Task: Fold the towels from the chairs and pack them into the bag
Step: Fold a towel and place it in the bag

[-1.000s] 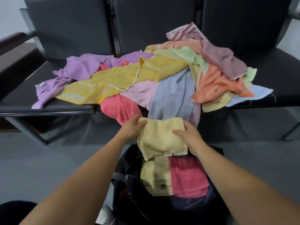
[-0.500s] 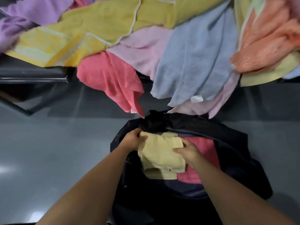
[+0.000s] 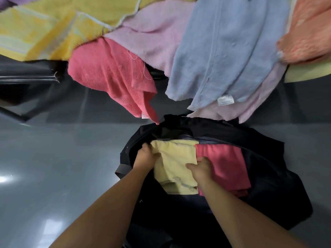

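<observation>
Both hands are clamped on a folded pale yellow towel (image 3: 174, 161) inside the open dark bag (image 3: 265, 185) on the floor, the left hand (image 3: 146, 156) pinching its left edge and the right hand (image 3: 201, 168) its right edge. It lies beside a folded pink towel (image 3: 225, 165). Unfolded towels (image 3: 223, 42) hang over the chair edge (image 3: 26, 79) just beyond.

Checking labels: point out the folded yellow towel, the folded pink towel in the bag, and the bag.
folded yellow towel (image 3: 174, 158), head view, middle of its top face.
folded pink towel (image 3: 225, 163), head view, middle of its top face.
bag (image 3: 268, 176), head view, dark fabric on its right side.
</observation>
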{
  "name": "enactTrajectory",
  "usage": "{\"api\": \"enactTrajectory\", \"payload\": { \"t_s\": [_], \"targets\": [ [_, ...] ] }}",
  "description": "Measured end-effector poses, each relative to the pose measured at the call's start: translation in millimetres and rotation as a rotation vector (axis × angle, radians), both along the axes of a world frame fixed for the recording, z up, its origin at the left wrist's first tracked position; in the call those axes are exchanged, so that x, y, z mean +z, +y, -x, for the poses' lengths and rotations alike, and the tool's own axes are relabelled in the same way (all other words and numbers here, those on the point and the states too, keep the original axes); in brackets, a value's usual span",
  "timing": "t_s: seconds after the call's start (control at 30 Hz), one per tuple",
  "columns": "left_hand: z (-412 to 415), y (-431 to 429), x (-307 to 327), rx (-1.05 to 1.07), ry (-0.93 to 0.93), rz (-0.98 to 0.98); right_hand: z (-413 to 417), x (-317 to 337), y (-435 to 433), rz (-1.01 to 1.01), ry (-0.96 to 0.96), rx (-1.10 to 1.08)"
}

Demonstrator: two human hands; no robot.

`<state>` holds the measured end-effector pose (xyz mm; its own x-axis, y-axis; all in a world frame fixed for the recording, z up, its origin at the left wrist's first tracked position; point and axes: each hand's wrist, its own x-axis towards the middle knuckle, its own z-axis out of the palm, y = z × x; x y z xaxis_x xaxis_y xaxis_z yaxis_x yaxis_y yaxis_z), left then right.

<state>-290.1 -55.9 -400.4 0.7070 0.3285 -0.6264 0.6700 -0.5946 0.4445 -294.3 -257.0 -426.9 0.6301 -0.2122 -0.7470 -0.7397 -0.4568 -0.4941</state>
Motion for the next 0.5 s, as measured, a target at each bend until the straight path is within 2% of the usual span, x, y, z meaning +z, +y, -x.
{"api": "enactTrajectory", "payload": {
  "t_s": [0.23,0.3,0.37,0.5],
  "targets": [
    [-1.7,1.6,55.9,-0.345,0.163,-0.110,-17.8,63.2,-16.0,0.136,-0.017,0.275],
    [-15.0,3.7,91.7,-0.468,0.118,-0.151,-37.3,91.0,-14.6,0.118,-0.068,0.337],
    [-30.3,4.7,136.5,-0.560,0.046,-0.111,-56.5,131.7,-12.1,0.062,-0.160,0.382],
    [-59.2,10.9,239.4,-0.595,-0.160,0.014,-84.8,234.8,-8.4,-0.073,-0.265,0.461]
  ]
}}
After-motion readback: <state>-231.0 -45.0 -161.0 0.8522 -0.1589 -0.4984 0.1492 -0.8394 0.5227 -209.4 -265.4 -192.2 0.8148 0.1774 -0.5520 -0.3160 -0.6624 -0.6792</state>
